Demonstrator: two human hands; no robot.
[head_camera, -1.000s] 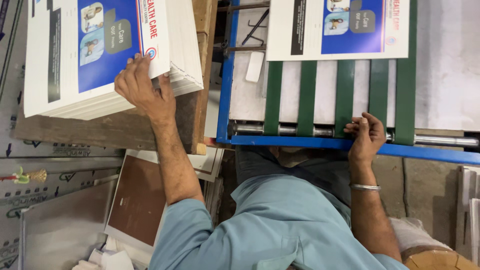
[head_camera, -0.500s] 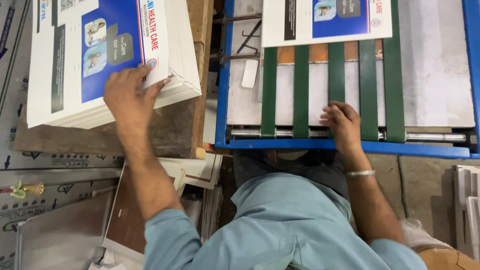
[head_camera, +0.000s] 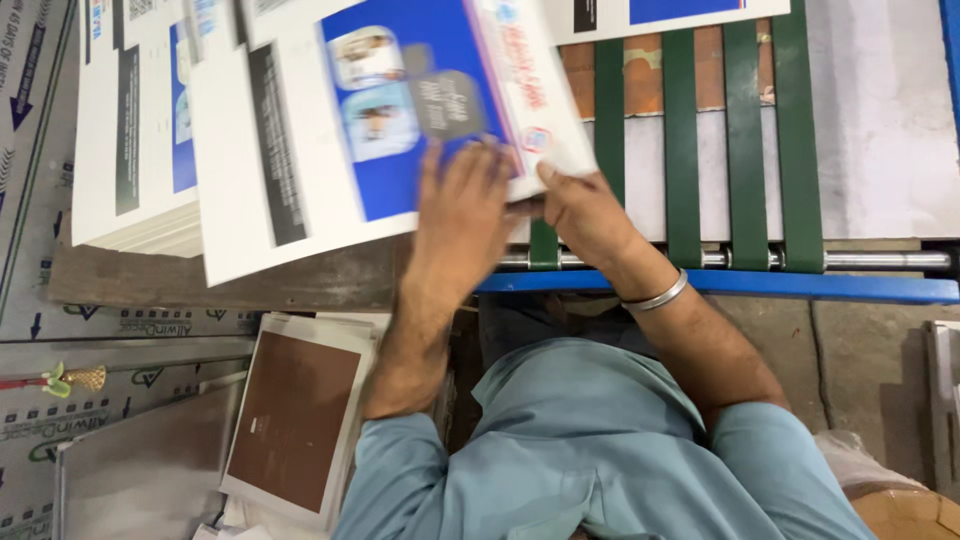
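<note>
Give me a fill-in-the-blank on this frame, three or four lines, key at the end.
1. Both hands, left hand and right hand, hold one white printed sheet with a ____ panel.
2. The metal bangle sits on the ____ wrist.
3. The conveyor belts running over the steel roller are ____.
4. The stack of printed sheets lies on the person's ____ side.

Missing words: blue; right; green; left

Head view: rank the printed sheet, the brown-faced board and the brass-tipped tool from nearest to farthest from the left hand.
1. Printed sheet, under the left hand, touching.
2. Brown-faced board, below the forearm, lower left.
3. Brass-tipped tool, far left edge.
</note>
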